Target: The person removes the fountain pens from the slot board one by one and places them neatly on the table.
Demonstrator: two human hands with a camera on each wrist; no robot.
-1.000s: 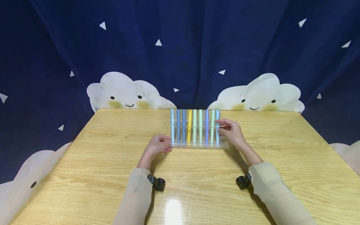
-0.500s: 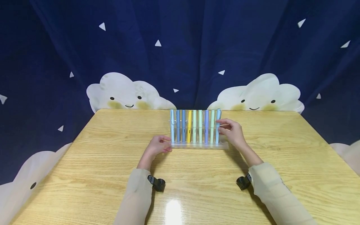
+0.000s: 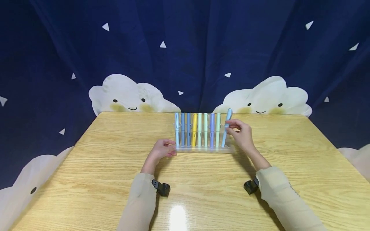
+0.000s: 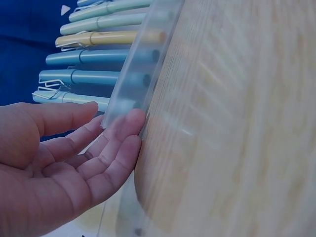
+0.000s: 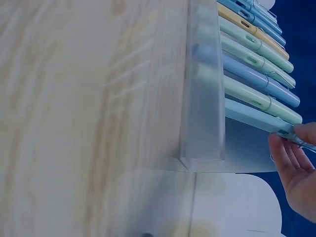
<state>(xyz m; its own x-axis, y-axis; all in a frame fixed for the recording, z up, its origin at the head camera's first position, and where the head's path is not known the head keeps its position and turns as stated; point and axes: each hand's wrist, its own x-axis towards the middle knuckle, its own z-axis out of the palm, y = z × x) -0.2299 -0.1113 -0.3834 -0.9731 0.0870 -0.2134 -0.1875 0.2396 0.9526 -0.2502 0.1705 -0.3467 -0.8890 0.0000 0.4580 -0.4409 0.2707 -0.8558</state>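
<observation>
- Right hand (image 3: 242, 136): its grip has a light blue pen (image 5: 254, 117) pinched by the upper half, between thumb and fingers.
- That pen's at the right end of the clear rack (image 3: 202, 149), leaning off to the right, bottom end down by the front strip (can't tell if it's actually seated in there).
- Left hand (image 3: 163, 148): fingers bent round the rack's left end, so that grip is on the rack itself, thumb near the closest pen.
- Eight other pens (image 3: 195, 128) stand upright in a row. Left to right: light blue, two blues, yellow, two pale greens, violet-blue, pale green.
- Rack's on a wood-grain surface (image 3: 208, 192), navy curtain (image 3: 185, 48) with smiley clouds (image 3: 261, 96) behind.
</observation>
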